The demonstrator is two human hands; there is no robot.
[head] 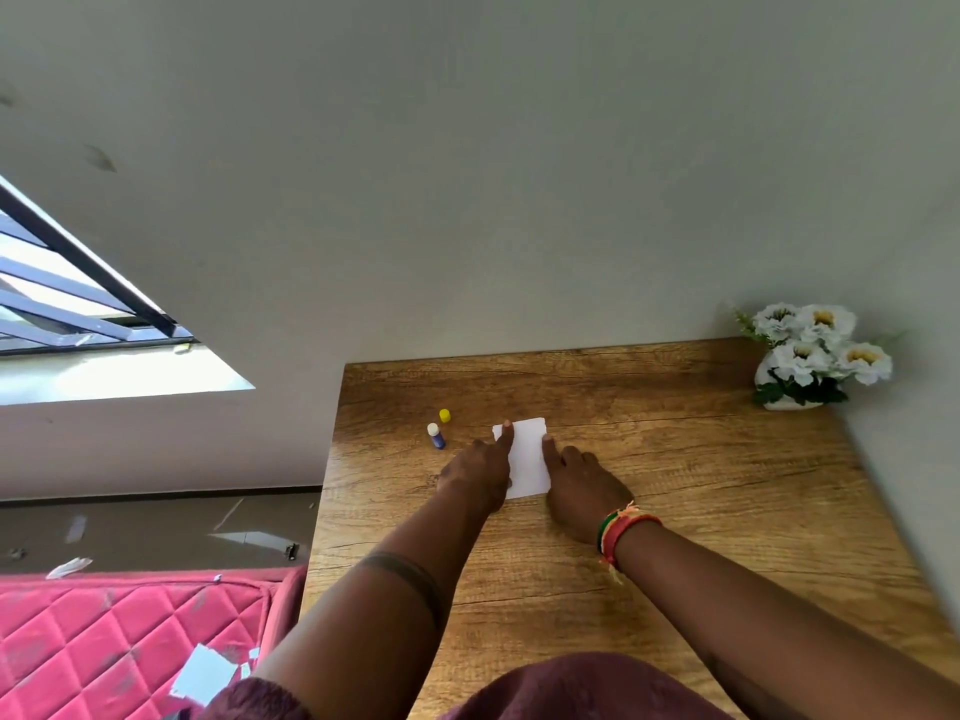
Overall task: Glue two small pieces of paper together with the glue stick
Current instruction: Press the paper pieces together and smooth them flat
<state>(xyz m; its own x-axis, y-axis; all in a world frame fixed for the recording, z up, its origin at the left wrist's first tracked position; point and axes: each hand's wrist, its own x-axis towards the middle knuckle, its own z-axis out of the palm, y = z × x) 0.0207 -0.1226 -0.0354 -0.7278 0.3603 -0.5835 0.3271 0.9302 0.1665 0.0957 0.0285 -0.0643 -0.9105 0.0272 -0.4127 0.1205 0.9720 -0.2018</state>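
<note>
Head view, centre right of the frame: one wooden bench (675, 485) carries everything. Upper right on it stands one pot of white flowers (818, 356). At mid-frame two hands, apart, flank one visible white paper (530, 459): the left hand (475, 472) presses a straight forefinger on its upper left corner, the right hand (582, 485) lays straight fingers on its right edge. Whether a second piece lies beneath I cannot tell. Just left stands one blue glue stick (436, 438), uncapped, and one yellow cap (444, 415) near it. Likely the pressing step; next calls for firm, even smoothing, then recapping the stick
</note>
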